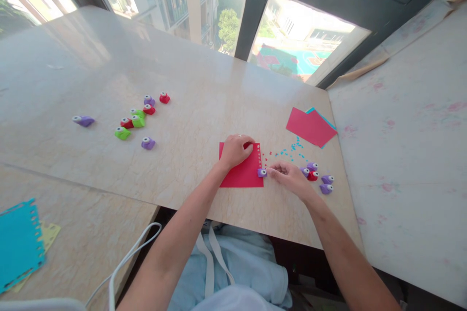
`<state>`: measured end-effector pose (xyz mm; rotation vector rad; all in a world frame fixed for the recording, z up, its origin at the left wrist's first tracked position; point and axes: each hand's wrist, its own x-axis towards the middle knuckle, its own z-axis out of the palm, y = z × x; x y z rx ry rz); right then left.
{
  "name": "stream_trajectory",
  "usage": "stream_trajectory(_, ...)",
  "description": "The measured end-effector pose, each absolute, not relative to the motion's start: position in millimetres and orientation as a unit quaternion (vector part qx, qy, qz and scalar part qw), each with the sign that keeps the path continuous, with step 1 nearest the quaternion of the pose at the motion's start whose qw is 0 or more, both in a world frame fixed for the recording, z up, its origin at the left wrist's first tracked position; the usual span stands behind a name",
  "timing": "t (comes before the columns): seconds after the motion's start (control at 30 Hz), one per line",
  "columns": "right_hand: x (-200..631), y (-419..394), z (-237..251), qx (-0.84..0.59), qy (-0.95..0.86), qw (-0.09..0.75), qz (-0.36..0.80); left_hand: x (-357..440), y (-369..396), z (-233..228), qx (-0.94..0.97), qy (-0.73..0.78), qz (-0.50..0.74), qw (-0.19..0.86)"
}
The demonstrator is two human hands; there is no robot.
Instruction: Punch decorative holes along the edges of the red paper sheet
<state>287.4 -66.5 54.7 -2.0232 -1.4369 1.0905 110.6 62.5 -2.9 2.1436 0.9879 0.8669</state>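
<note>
A red paper square (242,175) lies on the marble table (182,146), with a row of punched holes along its right edge. My left hand (235,149) rests closed on the sheet's upper part, pressing it flat. A small purple paper punch (262,172) sits at the sheet's lower right edge, and my right hand (290,177) pinches it with its fingertips. Tiny blue and red paper dots (288,153) are scattered just beyond my right hand.
Several small punches, purple and red (317,177), lie right of my right hand. More punches, green, red and purple (136,117), lie at the left. Red and blue sheets (310,126) are stacked at the far right. A punched blue sheet (18,243) lies at the lower left.
</note>
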Motion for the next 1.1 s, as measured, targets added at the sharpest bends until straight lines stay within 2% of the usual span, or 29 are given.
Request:
stream_trajectory(0.17,284.1,-64.6,57.8,-0.752,-0.497,0.169,0.398,110.9,62.7,-3.6,0.811,0.375,0.326,0.309)
stream_trajectory(1.1,283.7,-56.9,57.4,-0.756,-0.469,0.151,0.431,111.0,62.7,1.5,0.807,0.374,0.335,0.309)
